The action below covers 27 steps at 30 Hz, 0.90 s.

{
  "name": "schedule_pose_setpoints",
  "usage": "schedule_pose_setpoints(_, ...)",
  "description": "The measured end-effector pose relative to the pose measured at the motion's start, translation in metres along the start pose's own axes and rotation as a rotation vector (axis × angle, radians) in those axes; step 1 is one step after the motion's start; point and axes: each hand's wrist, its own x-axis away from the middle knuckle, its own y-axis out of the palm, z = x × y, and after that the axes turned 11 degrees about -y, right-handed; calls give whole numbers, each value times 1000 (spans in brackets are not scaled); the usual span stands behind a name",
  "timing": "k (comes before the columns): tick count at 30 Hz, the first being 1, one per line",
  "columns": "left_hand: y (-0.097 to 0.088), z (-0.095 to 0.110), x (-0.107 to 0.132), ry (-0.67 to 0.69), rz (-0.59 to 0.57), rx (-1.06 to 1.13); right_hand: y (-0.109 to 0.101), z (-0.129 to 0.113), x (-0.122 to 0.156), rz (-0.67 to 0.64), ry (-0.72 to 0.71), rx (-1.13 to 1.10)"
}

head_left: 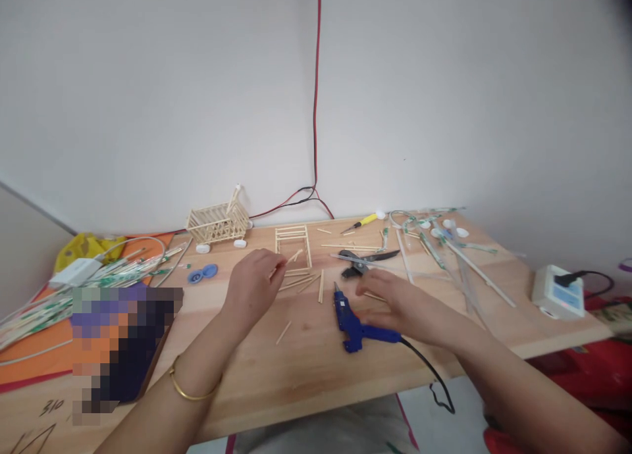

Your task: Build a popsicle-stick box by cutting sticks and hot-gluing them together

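My left hand (253, 284) is closed in a pinch on a short wooden stick (296, 255), held over a small frame of sticks (307, 243) that lies on the table. My right hand (395, 304) hovers with its fingers curved and apart, just behind a blue glue gun (348, 319). The glue gun rests on its side, nozzle pointing away from me. Beyond the right hand lie black-handled cutters (356, 264). Loose sticks (321, 287) are between the two hands, and one short stick (283, 332) lies closer to me.
A stick cart with white wheels (217, 224) stands at the back left, near blue caps (202, 273). A yellow-handled screwdriver (364, 222) lies by the wall. Stick packets and a dark pixelated object (143, 349) occupy the left. A white power box (557, 293) sits at right.
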Motion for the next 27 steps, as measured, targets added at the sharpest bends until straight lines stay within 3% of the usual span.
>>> schedule_pose_setpoints(3,3,7,-5,139,11,-159,-6,-9,-27,322,-136,163)
schedule_pose_setpoints(5,6,14,-8,201,30,-252,-6,-15,-48,440,-238,260)
schedule_pose_setpoints(10,12,21,-11,301,51,-395,6,-19,-82,401,-257,370)
schedule_pose_setpoints(18,14,16,-14,327,60,-369,16,-7,-102,304,-233,395)
schedule_pose_setpoints(20,12,11,-17,272,117,-261,16,-1,-107,310,-228,391)
schedule_pose_setpoints(22,8,1,-21,128,191,-98,16,7,-112,353,-201,375)
schedule_pose_setpoints(27,14,-40,-27,-470,290,309,22,27,-129,378,-145,317)
